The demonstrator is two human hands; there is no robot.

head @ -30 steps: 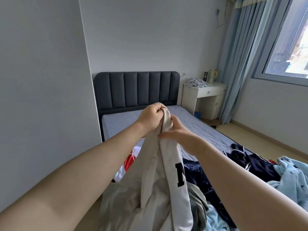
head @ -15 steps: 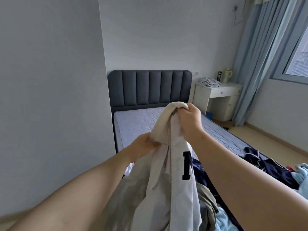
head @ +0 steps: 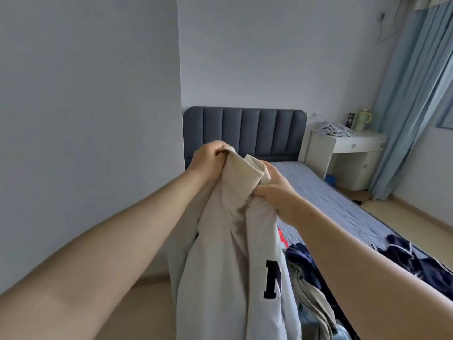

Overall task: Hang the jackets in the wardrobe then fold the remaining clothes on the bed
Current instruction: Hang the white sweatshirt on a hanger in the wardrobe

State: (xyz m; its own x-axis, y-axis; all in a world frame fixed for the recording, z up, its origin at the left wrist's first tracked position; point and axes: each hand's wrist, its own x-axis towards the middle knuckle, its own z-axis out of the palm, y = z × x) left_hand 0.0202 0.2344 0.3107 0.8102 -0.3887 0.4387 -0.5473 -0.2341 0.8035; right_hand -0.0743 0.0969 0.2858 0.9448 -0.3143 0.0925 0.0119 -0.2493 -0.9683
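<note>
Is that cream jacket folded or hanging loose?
Hanging loose: the cream jacket drapes from its collar, gripped by left hand and right hand.

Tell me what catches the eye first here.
A cream jacket with a dark letter hangs centre frame, its collar in the grip of the left hand and right hand. Behind it runs the bed with a dark headboard, and a clothes heap lies at lower right.

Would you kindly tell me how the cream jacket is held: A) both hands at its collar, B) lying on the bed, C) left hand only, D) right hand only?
A: the left hand and the right hand both grip the cream jacket by its ribbed collar.
</note>
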